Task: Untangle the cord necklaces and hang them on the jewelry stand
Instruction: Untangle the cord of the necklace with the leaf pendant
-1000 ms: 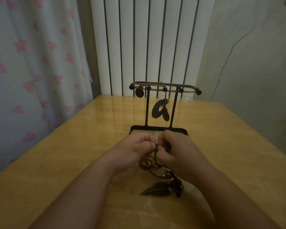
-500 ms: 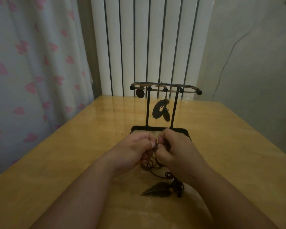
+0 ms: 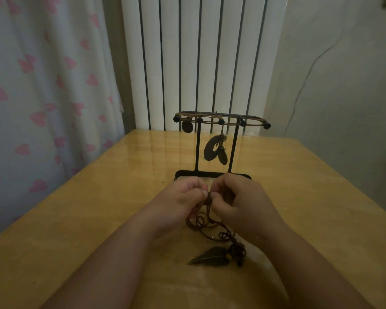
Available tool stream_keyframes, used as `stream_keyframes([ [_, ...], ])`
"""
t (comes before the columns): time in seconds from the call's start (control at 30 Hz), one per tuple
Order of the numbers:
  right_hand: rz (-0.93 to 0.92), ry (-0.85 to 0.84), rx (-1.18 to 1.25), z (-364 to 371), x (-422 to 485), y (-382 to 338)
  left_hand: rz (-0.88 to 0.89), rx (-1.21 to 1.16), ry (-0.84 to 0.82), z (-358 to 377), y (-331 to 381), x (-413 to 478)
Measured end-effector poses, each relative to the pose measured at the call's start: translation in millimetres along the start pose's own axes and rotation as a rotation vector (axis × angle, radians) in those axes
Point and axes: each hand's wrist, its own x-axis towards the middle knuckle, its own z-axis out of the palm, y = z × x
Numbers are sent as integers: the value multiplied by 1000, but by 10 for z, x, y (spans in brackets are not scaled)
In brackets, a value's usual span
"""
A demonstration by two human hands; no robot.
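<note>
Two hands (image 3: 180,202) (image 3: 243,204), one cord necklace (image 3: 212,256).

1. The jewelry stand (image 3: 234,148) stands upright at frame centre; its two posts and top bar bar a straight reach toward the radiator (image 3: 198,52).
2. Dark pendants (image 3: 212,150) hang between the posts and partly fill that gap.
3. The left hand (image 3: 183,201) and right hand (image 3: 243,204) meet just in front of the stand's base, both pinching the cord tangle (image 3: 207,224), which trails down between the forearms to a leaf pendant (image 3: 212,257).
4. Bare tabletop (image 3: 76,219) spreads on the left and right of the stand, wide enough for a hand to pass round it.
5. A curtain (image 3: 42,97) closes off the left side and a wall (image 3: 343,74) the upper right.
</note>
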Motion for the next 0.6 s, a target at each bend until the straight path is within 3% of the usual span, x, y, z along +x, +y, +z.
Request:
stream_keyframes([
  [0.33,-7,-99,-255,-12,40,-50,-20,136,24,4,-19,-10],
  [0.6,11,-155,-282,-49,46,-78,-21,160,15,12,-14,-18],
])
